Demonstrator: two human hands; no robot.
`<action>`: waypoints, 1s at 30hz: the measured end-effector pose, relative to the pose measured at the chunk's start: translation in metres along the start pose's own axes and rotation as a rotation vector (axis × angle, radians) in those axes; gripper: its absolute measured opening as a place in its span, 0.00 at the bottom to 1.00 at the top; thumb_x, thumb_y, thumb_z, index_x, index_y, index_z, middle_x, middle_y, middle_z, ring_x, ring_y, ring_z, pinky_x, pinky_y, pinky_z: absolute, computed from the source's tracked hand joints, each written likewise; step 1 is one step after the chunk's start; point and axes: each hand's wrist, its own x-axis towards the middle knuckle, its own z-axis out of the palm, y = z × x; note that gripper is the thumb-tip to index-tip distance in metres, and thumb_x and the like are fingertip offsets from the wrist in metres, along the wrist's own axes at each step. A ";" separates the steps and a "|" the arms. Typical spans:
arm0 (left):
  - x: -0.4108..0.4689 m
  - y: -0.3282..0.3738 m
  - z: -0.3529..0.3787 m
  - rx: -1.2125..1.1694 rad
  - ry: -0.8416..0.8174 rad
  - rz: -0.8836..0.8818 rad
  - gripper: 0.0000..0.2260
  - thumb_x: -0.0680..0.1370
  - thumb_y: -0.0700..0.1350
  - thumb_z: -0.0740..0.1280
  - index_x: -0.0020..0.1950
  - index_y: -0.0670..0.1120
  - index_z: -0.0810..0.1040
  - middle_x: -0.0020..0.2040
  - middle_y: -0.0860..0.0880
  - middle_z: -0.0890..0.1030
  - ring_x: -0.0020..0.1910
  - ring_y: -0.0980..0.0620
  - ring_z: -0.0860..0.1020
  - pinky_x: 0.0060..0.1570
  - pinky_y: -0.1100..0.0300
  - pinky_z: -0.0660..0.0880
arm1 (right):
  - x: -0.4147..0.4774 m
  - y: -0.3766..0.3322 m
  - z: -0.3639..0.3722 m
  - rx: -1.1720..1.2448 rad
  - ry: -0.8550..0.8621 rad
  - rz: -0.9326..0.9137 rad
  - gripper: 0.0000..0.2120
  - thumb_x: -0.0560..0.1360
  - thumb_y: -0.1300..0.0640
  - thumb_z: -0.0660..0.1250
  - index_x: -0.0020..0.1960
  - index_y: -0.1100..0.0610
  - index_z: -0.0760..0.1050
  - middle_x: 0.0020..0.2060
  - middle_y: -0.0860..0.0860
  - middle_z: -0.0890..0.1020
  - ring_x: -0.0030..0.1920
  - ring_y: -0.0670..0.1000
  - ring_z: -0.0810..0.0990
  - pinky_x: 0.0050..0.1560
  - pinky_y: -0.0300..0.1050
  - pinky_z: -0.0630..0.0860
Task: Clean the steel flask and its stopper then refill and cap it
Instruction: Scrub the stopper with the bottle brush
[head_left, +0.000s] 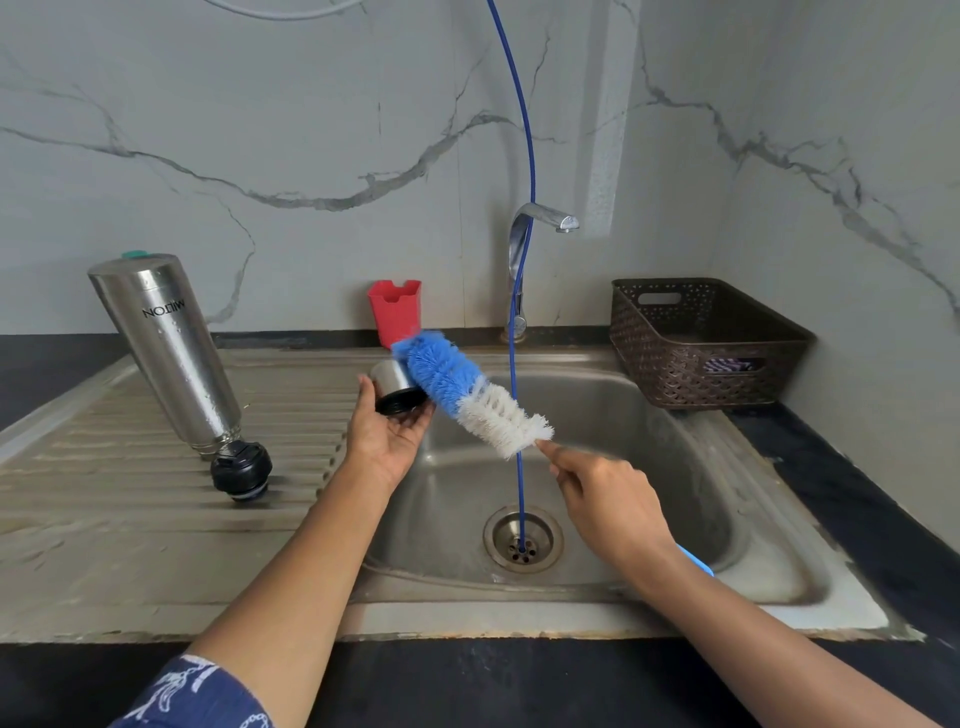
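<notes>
Left arm enters from 7 o'clock, forearm running toward 1 o'clock, bare up to a blue patterned sleeve (197, 691) at frame bottom. Its left hand (387, 434) is palm up, fingers and thumb cupped round a steel cap (396, 387) (thumb on the cap's 9 o'clock side). Right arm enters from 5 o'clock, forearm aimed at 11 o'clock. The right hand (608, 493) shows its back to camera, fingers curled round the handle of a brush (470, 397), index finger pointing to 10 o'clock. Hands apart, right at 4 o'clock of left.
</notes>
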 end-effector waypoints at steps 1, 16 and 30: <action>0.000 0.001 0.001 0.011 -0.009 0.008 0.26 0.78 0.56 0.65 0.68 0.40 0.69 0.55 0.38 0.79 0.53 0.44 0.80 0.49 0.52 0.79 | 0.000 0.002 -0.001 0.007 0.012 0.007 0.20 0.81 0.54 0.56 0.69 0.37 0.68 0.53 0.48 0.83 0.54 0.57 0.79 0.49 0.50 0.76; 0.002 -0.001 0.000 0.020 -0.019 0.012 0.24 0.79 0.54 0.63 0.68 0.38 0.70 0.55 0.39 0.79 0.53 0.44 0.79 0.48 0.53 0.79 | -0.001 -0.001 0.000 0.034 0.025 -0.027 0.19 0.81 0.53 0.56 0.68 0.37 0.68 0.55 0.47 0.83 0.56 0.57 0.78 0.51 0.50 0.75; 0.002 -0.001 0.000 0.066 -0.028 0.011 0.26 0.77 0.57 0.66 0.68 0.42 0.71 0.55 0.41 0.80 0.52 0.47 0.80 0.49 0.55 0.79 | -0.002 -0.001 -0.002 0.081 0.025 -0.040 0.19 0.81 0.53 0.57 0.68 0.37 0.69 0.51 0.47 0.84 0.55 0.56 0.79 0.51 0.49 0.76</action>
